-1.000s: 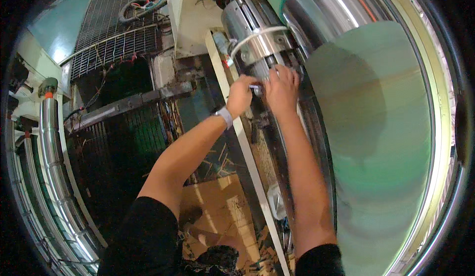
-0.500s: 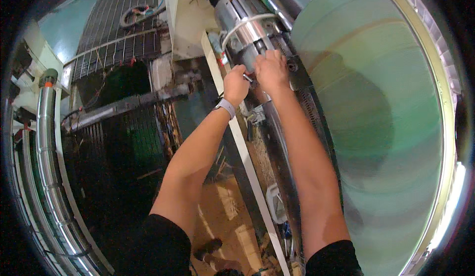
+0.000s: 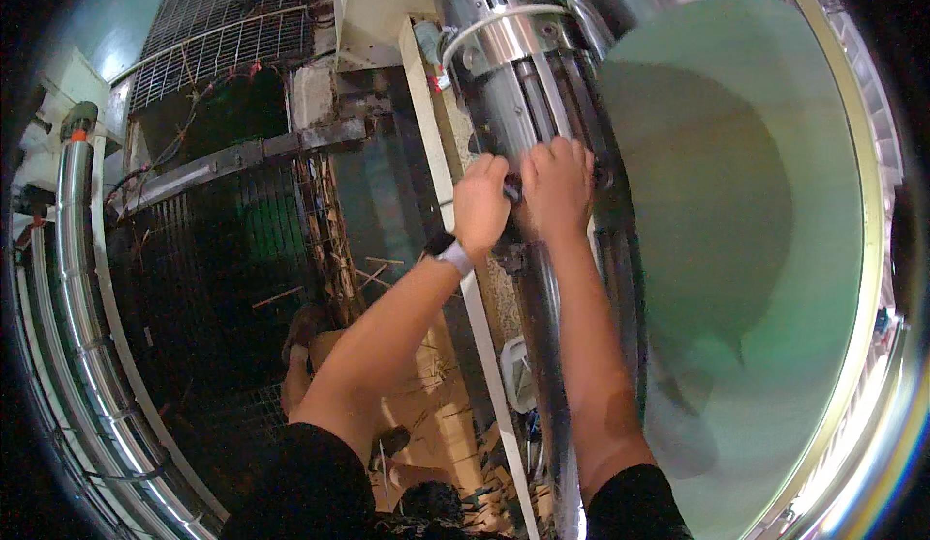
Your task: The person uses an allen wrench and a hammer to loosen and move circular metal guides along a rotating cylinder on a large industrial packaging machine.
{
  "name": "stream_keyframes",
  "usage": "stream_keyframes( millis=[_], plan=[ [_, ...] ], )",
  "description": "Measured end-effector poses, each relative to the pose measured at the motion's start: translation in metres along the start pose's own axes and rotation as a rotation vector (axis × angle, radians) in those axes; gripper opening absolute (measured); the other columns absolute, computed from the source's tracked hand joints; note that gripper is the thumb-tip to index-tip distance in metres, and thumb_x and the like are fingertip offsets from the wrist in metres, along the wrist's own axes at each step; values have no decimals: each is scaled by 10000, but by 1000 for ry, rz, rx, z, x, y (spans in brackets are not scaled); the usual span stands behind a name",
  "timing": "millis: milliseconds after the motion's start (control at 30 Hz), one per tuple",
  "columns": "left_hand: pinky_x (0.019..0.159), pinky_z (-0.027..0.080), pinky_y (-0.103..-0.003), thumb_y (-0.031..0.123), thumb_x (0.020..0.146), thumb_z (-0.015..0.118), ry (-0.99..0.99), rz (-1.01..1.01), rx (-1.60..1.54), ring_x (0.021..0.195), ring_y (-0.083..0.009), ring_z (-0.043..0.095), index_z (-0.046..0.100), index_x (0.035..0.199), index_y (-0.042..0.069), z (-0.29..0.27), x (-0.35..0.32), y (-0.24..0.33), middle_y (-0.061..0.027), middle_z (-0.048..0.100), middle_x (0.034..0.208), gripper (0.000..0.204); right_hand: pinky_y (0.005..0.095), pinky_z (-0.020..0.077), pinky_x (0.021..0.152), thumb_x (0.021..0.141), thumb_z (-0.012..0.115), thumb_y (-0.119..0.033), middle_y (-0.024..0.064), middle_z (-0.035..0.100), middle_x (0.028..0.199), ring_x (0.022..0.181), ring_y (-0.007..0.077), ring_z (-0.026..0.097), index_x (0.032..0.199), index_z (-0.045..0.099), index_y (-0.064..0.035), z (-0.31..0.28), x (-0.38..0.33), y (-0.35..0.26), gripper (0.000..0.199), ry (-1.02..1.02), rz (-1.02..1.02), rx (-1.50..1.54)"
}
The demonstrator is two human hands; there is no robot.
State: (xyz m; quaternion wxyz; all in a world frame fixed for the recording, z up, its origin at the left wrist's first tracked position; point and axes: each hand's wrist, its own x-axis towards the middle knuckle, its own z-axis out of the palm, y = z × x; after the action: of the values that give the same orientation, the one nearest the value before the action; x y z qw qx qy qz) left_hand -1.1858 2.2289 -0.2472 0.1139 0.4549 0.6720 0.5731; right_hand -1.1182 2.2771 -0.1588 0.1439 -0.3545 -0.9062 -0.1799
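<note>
Both arms reach forward to a slotted metal cylinder [image 3: 518,104] with a bright steel ring [image 3: 511,36] around it. My left hand [image 3: 481,209], with a light-strapped watch [image 3: 449,251] on its wrist, is closed at the cylinder's left side. A small dark piece shows by its fingertips; its kind is hidden. Right beside it, my right hand [image 3: 559,191] is curled over the cylinder's near part, fingers bent and pressed close together. What lies under those fingers cannot be seen.
A large green roller face [image 3: 736,240] fills the right side. A pale rail [image 3: 496,380] runs along the cylinder's left. Shiny long rollers [image 3: 82,240] stand at far left. Dark metal grating [image 3: 228,36] lies at upper left, with wood scraps on the floor below.
The view has shifted, so the machine sits differently in it. Both hands now lie nearer along the slotted cylinder, farther from the steel ring. They stay side by side and closed.
</note>
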Motion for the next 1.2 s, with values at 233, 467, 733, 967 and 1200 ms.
stream_keyframes(
  millis=[233, 467, 733, 967, 1200],
  plan=[
    [659, 428, -440, -24, 670, 492, 45, 119, 57, 758, -355, 537, 520, 730, 33, 12, 3, -4, -159, 538, 760, 88, 408, 382, 815, 785, 535, -213, 114, 540, 820, 868, 292, 500, 739, 613, -59, 0, -8, 10, 178, 66, -11, 51],
    [635, 418, -434, -55, 621, 513, -84, 135, 1, 745, -357, 528, 514, 730, 42, 6, -86, 29, -154, 526, 750, 146, 419, 368, 794, 786, 560, -174, 122, 515, 814, 870, 299, 481, 713, 571, -37, -45, -99, 4, 156, -14, 62, 91],
    [628, 442, -421, 12, 639, 517, -463, 28, -187, 769, -358, 537, 510, 798, 30, -17, -253, 107, -149, 513, 813, 160, 449, 371, 749, 776, 585, -151, 124, 488, 785, 815, 318, 470, 695, 538, -39, -134, -274, 1, 146, -182, 178, 104],
    [629, 457, -407, 67, 738, 478, -981, 99, -299, 810, -287, 556, 558, 852, 41, -32, -390, 155, -110, 546, 831, 142, 464, 349, 720, 812, 532, -197, 127, 469, 741, 772, 330, 456, 722, 509, -46, -222, -419, -5, 177, -479, 337, 46],
    [604, 466, -405, 65, 771, 514, -1116, -158, -587, 699, -315, 596, 545, 1055, 41, -44, -359, 63, -158, 610, 796, 286, 411, 372, 657, 789, 550, -78, 153, 507, 763, 730, 349, 477, 703, 548, 3, -188, -244, -35, 118, -554, 562, 363]
  ],
)
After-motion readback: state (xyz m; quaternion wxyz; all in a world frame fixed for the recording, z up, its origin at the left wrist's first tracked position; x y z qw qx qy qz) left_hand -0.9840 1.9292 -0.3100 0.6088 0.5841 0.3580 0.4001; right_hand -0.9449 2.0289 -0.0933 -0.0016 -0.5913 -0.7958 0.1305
